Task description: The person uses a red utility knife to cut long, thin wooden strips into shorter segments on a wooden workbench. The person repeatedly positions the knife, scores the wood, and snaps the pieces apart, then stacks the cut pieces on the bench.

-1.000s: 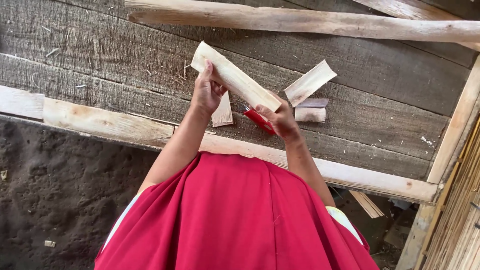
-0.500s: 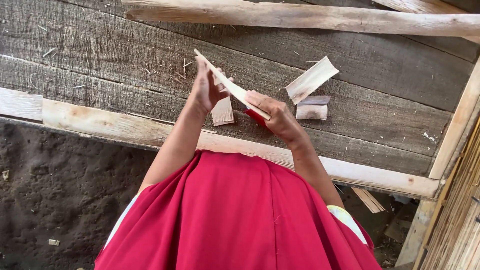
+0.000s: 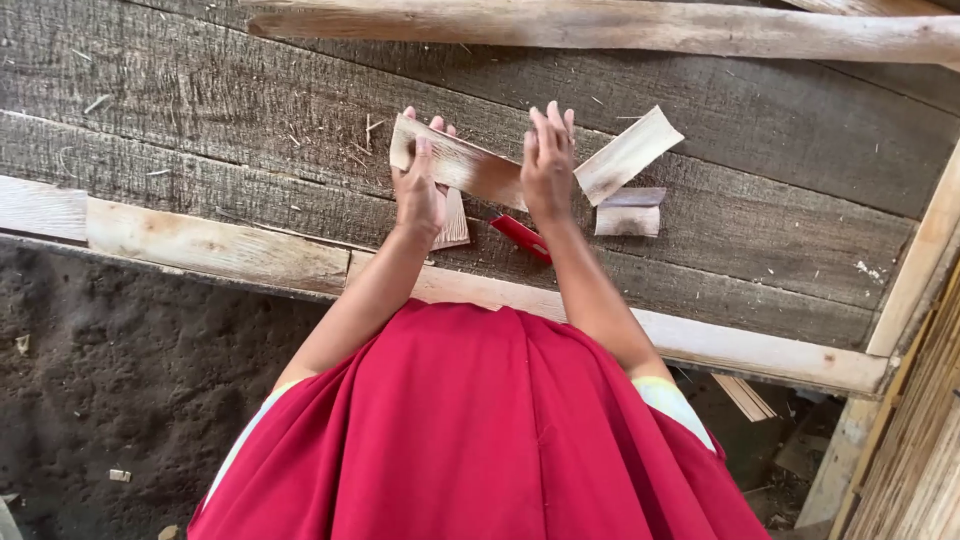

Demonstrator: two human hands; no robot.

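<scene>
Left hand point(image 3: 420, 190) and right hand point(image 3: 548, 165) grasp a thin, stiff, light pale wooden slat point(image 3: 458, 168) by its ends, just above a red-handled tool point(image 3: 521, 238)

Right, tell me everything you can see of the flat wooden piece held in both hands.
The flat wooden piece is a thin, pale tan slat with streaky grain, looking like split wood or bamboo. It lies slanted, its left end higher, held just above the weathered grey planks. The left hand grips its left end, fingers curled over the top edge; the right hand covers its right end. A red-handled tool lies on the planks below it, apart from it.
</scene>
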